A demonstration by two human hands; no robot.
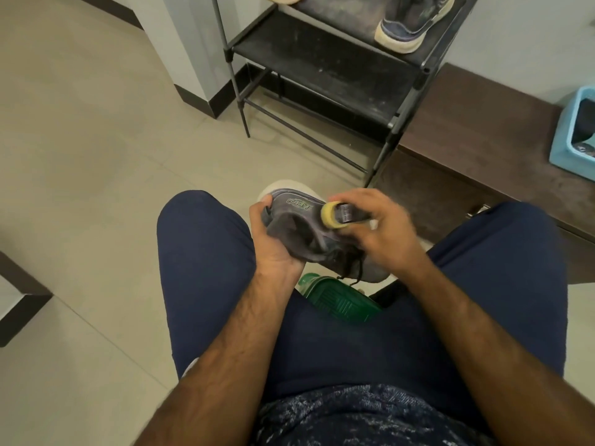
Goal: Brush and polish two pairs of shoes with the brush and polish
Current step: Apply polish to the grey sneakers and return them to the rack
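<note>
I see a grey shoe [299, 233] with a white sole, green logo and loose black laces, held low above the floor [96, 140]. My left hand [273, 249] grips its heel. My right hand [383, 233] grips the polish [341, 214], its yellow sponge on the shoe's side. The rack [322, 69] stands close ahead, with open floor to the left.

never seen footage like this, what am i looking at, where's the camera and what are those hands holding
No machine here: one picture, from a camera worn on a person's head, looking down at their own lap and two bare arms. The left hand holds a grey shoe by its heel opening. The right hand holds a polish bottle, its yellow sponge tip against the shoe's side. Below them sits a green item. Ahead stands a black shoe rack with another shoe on a shelf.
</note>
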